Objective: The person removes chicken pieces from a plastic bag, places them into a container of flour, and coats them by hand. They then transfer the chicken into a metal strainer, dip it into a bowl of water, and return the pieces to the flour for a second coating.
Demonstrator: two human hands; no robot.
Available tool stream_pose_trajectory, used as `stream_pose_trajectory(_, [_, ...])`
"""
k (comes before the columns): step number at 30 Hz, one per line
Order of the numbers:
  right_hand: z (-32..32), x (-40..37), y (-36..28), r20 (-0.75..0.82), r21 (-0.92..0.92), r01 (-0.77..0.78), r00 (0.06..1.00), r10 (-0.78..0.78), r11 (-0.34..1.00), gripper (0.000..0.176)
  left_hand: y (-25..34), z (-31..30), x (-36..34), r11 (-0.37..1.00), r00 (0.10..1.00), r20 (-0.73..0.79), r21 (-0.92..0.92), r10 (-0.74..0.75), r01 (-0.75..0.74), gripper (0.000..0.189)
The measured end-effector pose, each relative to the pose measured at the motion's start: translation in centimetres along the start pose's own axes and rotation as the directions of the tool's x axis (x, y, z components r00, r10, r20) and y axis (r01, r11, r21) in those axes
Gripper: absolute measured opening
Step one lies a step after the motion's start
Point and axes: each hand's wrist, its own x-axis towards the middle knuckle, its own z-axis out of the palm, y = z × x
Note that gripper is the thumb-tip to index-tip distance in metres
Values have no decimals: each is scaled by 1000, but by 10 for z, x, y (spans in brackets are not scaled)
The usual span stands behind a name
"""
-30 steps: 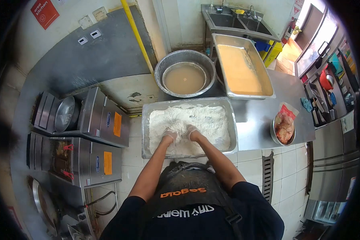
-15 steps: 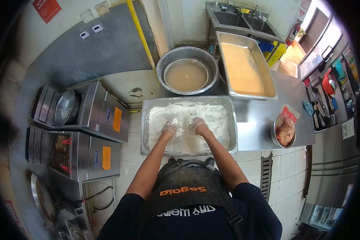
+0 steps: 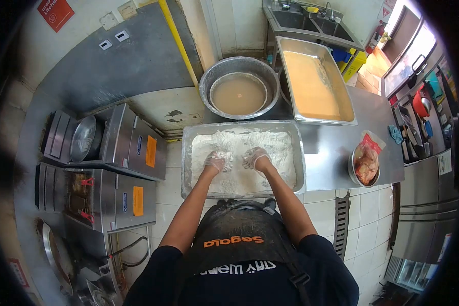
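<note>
A wide metal tray (image 3: 187, 176) of white flour (image 3: 264, 140) lies in front of me. Both my hands wear clear plastic gloves dusted with flour. My left hand (image 3: 215, 162) is in the left half of the tray, its fingers curled around something white and floury that I cannot make out. Facing it across a small gap, my right hand (image 3: 255, 158) has curled fingers in the flour, and what they hold, if anything, is hidden under the coating.
Behind the tray stands a large metal basin (image 3: 205, 94) of cloudy liquid. A deep pan (image 3: 346, 97) of orange-tan liquid is at back right. A bowl (image 3: 376, 179) holding a bag of raw meat (image 3: 366, 162) sits on the steel table (image 3: 326, 173). Fryers (image 3: 125, 196) stand left.
My hands have shifted slightly within the flour, and their fingers have moved. The whole view has tilted a little. The surrounding containers stay in place.
</note>
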Motion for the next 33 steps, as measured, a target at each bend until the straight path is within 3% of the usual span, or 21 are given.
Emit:
stream_pose_trajectory(1, [-12, -6, -16, 19, 96, -114, 993, 113, 989, 19, 5, -16, -5, 969, 982, 187, 243, -11, -36, 39])
stream_pose_trajectory(2, [-20, -9, -26, 48, 189, -227, 974, 222, 955, 18, -3, 0, 4, 969, 982, 189, 245, -9, -38, 39])
stream_pose_trajectory(4, [7, 1, 2, -20, 322, -147, 987, 162, 935, 27, -26, 49, 24, 929, 980, -199, -356, 29, -100, 44])
stream_pose_trajectory(5, [19, 4, 14, -96, 441, -55, 989, 108, 896, 38, -21, 43, 15, 929, 980, -197, -356, 31, -101, 44])
stream_pose_trajectory(7, [8, -11, 4, -59, 541, -40, 995, 85, 840, 50, 0, 5, -15, 604, 975, -222, -779, -16, -168, 47])
stream_pose_trajectory(8, [-2, -19, -3, -24, 632, -28, 998, 55, 775, 63, 7, -15, -29, 603, 975, -221, -779, -13, -168, 47])
stream_pose_trajectory(10, [-24, -28, -21, 97, 538, -118, 992, 78, 834, 67, 16, -44, -49, 117, 998, 56, -991, -38, 60, 56])
stream_pose_trajectory(11, [-31, -30, -27, 215, 428, -195, 970, 110, 883, 72, 9, -33, -43, 117, 998, 58, -991, -35, 61, 56])
stream_pose_trajectory(12, [-34, -33, -32, 215, 429, -197, 970, 112, 882, 72, -4, -13, -30, -61, 984, 162, -984, 74, 166, 65])
stream_pose_trajectory(13, [-36, -35, -36, 225, 589, -268, 961, 163, 762, 73, -11, -2, -22, -223, 950, 241, -933, 199, 284, 74])
stream_pose_trajectory(14, [-36, -37, -38, 244, 725, -322, 947, 211, 608, 76, -10, -4, -19, -222, 949, 243, -932, 200, 285, 74])
stream_pose_trajectory(16, [25, -16, 32, 135, 833, -165, 986, 95, 527, 87, -3, -9, -13, -377, 961, 265, -885, 78, 274, 87])
stream_pose_trajectory(18, [54, -6, 63, 76, 877, -85, 996, 38, 474, 92, 7, -36, -27, -364, 960, 272, -888, 73, 279, 90])
stream_pose_trajectory(20, [38, -8, 38, 281, 879, -345, 933, 226, 329, 97, 25, -68, -46, -353, 959, 277, -892, 67, 282, 93])
stream_pose_trajectory(22, [19, -14, 10, 210, 872, -310, 936, 283, 378, 97, 44, -90, -57, -415, 950, 300, -878, -90, 238, 89])
stream_pose_trajectory(24, [25, -4, -9, 137, 859, -282, 931, 337, 428, 97, 37, -58, -33, -505, 973, 232, -840, -4, 198, 92])
stream_pose_trajectory(26, [50, 18, -21, -389, 410, -333, 778, 493, 849, 76, 38, -16, -2, -592, 985, 154, -788, 75, 168, 94])
stream_pose_trajectory(27, [50, 18, -27, -391, 410, -331, 778, 492, 850, 76, 50, 4, 13, -506, 996, 89, -859, -6, 74, 94])
stream_pose_trajectory(29, [43, 12, -45, -110, 722, -305, 836, 538, 621, 83, 63, 1, 17, -403, 997, 10, -915, -82, -24, 94])
stream_pose_trajectory(31, [35, 3, -59, 170, 904, -321, 876, 452, 282, 89, 75, -34, -1, -651, 989, 147, -748, 30, 131, 88])
stream_pose_trajectory(33, [33, 2, -62, 356, 930, -368, 887, 295, -14, 89, 75, -37, 0, -663, 969, 246, -729, -21, 170, 83])
